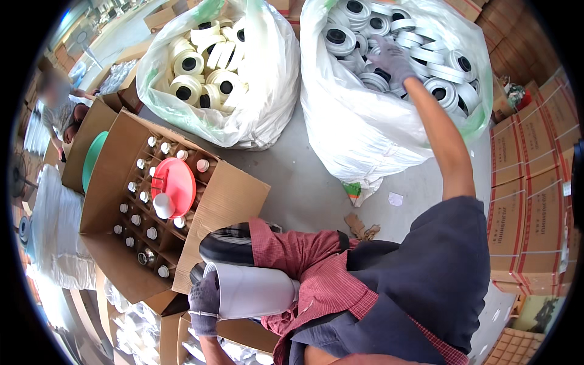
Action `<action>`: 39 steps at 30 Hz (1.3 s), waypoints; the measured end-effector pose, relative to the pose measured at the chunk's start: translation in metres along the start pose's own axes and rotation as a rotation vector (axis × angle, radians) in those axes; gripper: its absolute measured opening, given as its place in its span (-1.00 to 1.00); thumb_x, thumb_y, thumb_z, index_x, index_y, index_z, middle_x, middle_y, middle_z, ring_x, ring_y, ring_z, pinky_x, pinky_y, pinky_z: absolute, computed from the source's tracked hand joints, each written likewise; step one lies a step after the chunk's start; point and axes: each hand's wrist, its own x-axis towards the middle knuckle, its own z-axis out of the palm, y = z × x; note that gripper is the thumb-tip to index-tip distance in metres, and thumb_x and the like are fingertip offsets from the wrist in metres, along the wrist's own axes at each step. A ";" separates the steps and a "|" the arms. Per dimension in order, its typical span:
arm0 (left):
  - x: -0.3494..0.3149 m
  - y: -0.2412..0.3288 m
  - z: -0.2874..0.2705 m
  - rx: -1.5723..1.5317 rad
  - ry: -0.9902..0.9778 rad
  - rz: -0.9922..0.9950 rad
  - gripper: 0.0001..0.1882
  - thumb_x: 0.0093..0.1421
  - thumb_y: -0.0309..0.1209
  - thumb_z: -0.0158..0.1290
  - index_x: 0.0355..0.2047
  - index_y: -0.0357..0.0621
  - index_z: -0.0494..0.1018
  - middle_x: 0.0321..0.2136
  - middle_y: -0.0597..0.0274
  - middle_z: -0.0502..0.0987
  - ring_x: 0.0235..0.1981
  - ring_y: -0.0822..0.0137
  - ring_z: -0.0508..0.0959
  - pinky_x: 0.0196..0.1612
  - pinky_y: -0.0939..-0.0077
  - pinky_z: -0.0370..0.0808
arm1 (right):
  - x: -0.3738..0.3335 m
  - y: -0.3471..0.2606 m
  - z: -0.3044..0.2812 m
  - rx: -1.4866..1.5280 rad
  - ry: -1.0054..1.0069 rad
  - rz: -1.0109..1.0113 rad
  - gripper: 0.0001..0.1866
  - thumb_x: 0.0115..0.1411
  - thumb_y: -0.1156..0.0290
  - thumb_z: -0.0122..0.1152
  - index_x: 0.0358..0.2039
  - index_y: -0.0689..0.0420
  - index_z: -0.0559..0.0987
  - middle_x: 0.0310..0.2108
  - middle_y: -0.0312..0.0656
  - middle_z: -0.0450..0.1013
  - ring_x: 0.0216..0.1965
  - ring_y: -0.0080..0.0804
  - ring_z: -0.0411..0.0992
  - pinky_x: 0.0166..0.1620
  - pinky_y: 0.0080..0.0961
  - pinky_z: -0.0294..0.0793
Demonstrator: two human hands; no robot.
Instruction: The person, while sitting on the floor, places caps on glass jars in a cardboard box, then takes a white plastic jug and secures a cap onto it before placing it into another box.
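An open brown cardboard box of capped bottles sits at left, two clear plastic bags of tape rolls stand beyond it, and stacked brown cartons with red stripes line the right.

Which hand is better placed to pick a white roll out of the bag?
The right hand, probably: it is stretched into the right-hand bag, resting on the white rolls. The left hand is down by the lap, gripping a white bottle.
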 end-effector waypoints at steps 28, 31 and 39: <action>0.009 0.012 -0.044 -0.756 1.219 0.162 -0.02 -0.13 -0.11 0.26 0.26 -0.27 0.14 0.23 -0.12 0.20 0.26 -0.09 0.19 0.28 0.10 0.14 | -0.151 -0.494 -0.041 1.424 -0.808 -0.931 -0.40 0.00 0.38 0.36 0.08 0.16 0.39 0.00 -0.07 0.42 0.08 -0.22 0.39 0.14 -0.31 0.38; 0.003 0.006 -0.053 -0.328 1.208 0.302 -0.13 -0.26 -0.14 0.33 0.13 -0.10 0.36 0.22 -0.13 0.22 0.25 -0.24 0.14 0.30 -0.12 0.00 | -0.145 -0.487 -0.001 1.293 -0.394 -1.424 -0.39 0.00 0.48 0.34 0.11 0.10 0.38 0.02 -0.07 0.42 0.04 -0.27 0.43 0.12 -0.35 0.42; -0.013 -0.005 -0.043 -2.360 0.926 0.277 -0.31 0.30 0.20 -0.31 0.22 -0.04 0.20 0.14 0.13 0.34 0.15 0.15 0.38 0.16 0.08 0.39 | -0.140 -0.505 -0.037 0.805 0.001 -1.541 -0.22 0.00 0.27 0.33 0.26 -0.13 0.26 0.20 -0.02 0.20 0.18 -0.12 0.27 0.19 -0.25 0.32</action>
